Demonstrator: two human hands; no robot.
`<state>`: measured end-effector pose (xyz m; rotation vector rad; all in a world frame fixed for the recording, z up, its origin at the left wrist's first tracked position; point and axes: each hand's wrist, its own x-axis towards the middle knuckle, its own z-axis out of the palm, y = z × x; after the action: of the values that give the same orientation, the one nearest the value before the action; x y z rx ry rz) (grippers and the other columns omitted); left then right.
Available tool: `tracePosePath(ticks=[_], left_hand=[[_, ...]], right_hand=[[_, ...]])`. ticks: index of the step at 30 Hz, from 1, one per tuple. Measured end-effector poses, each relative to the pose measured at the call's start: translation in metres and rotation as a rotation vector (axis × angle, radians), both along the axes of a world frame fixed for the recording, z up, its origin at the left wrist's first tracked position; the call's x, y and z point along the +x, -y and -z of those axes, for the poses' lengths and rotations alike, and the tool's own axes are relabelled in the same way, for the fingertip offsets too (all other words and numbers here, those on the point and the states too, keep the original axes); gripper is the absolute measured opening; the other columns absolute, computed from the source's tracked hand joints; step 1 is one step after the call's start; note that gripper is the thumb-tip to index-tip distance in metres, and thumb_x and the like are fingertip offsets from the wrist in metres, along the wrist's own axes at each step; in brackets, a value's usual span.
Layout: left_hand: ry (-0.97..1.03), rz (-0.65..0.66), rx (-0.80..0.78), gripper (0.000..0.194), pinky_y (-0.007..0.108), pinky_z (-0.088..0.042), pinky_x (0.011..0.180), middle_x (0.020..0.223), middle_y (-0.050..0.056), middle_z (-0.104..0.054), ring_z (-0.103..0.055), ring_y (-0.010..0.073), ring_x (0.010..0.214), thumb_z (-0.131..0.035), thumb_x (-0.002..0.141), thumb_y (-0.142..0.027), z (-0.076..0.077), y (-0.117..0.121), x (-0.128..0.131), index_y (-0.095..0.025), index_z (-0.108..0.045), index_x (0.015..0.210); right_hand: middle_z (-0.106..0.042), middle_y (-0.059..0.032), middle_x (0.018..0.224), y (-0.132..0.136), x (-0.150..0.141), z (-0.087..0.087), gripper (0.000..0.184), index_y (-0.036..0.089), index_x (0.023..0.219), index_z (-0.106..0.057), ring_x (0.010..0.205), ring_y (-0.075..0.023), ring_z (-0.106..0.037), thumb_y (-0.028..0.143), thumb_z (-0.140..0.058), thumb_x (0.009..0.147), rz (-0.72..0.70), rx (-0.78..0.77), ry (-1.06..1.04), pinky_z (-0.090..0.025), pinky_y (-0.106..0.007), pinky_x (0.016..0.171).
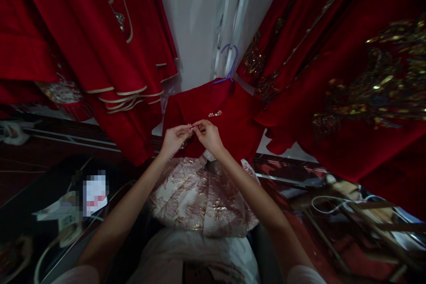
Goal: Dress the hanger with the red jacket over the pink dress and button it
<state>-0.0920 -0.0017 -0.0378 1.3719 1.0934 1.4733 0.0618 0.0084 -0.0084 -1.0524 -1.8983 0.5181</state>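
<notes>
A red garment (236, 124) hangs in front of me on a purple hanger (233, 64). A small beaded ornament (214, 114) sits on its front. My left hand (176, 140) and my right hand (209, 135) meet just below and left of that ornament, close against the cloth. Both have their fingertips pinched together, nearly touching each other. What lies between the fingers is too small and dim to name. More beading shows partly behind my left hand. A pale brocade cloth with shiny flowers (203, 199) lies across my lap under my forearms.
Red garments with light piping (109, 53) hang at the left, and sequined red garments (376, 84) at the right. A dark surface at lower left bears a phone-like object (95, 193) and a white power strip (71, 226). A wooden frame (329, 230) stands lower right.
</notes>
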Motion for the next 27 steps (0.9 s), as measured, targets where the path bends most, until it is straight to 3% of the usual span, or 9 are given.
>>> tracePosePath(ticks=[8,13,18,21,24,27], left_hand=[[-0.043,-0.001,0.013,0.04,0.035,-0.056,0.08,0.091,0.011,-0.073,-0.069,0.0189,0.078,-0.074,0.067,-0.042,0.003,-0.003,-0.006,-0.01,-0.071,0.09],[-0.189,0.028,0.055,0.03,0.033,-0.054,0.078,0.085,0.008,-0.069,-0.066,0.0165,0.078,-0.069,0.07,-0.032,0.004,-0.005,-0.005,-0.012,-0.062,0.092],[-0.466,-0.077,0.142,0.054,0.036,-0.053,0.079,0.099,0.008,-0.059,-0.062,0.0187,0.09,-0.067,0.068,-0.023,0.022,0.008,0.012,-0.016,-0.043,0.116],[-0.629,-0.157,0.193,0.068,0.041,-0.049,0.088,0.114,0.015,-0.05,-0.056,0.0237,0.103,-0.067,0.066,-0.018,0.036,0.024,0.026,-0.013,-0.032,0.125],[-0.753,-0.156,0.172,0.047,0.043,-0.046,0.093,0.113,0.015,-0.05,-0.055,0.0255,0.106,-0.058,0.073,-0.013,0.043,0.036,0.035,-0.013,-0.038,0.116],[-0.855,-0.128,0.174,0.025,0.042,-0.046,0.092,0.102,0.011,-0.056,-0.057,0.0236,0.099,-0.049,0.079,-0.01,0.04,0.039,0.034,-0.016,-0.046,0.103]], right_hand=[[-0.06,-0.0025,0.086,0.003,-0.002,0.0,0.014,0.017,0.095,-0.062,0.07,-0.0108,-0.058,0.019,-0.051,0.086,0.037,0.043,0.018,-0.049,-0.022,0.068],[-0.057,-0.0028,0.09,0.005,-0.001,0.008,0.016,0.018,0.099,-0.06,0.07,-0.0097,-0.058,0.021,-0.05,0.086,-0.006,0.014,-0.029,-0.051,-0.02,0.063],[-0.057,-0.0052,0.103,0.015,0.008,0.019,0.025,0.019,0.108,-0.055,0.084,-0.0117,-0.06,0.02,-0.053,0.083,-0.073,-0.069,-0.04,-0.054,-0.021,0.064],[-0.057,-0.0059,0.104,0.028,0.018,0.026,0.027,0.019,0.109,-0.055,0.091,-0.0143,-0.058,0.019,-0.052,0.083,0.0,-0.059,0.029,-0.054,-0.025,0.073],[-0.057,-0.0064,0.099,0.043,0.025,0.034,0.026,0.018,0.108,-0.055,0.088,-0.0162,-0.057,0.017,-0.051,0.083,0.157,-0.072,0.133,-0.052,-0.03,0.078],[-0.058,-0.0069,0.098,0.057,0.03,0.041,0.029,0.019,0.113,-0.053,0.09,-0.018,-0.057,0.017,-0.048,0.084,0.22,-0.085,0.255,-0.051,-0.031,0.079]])
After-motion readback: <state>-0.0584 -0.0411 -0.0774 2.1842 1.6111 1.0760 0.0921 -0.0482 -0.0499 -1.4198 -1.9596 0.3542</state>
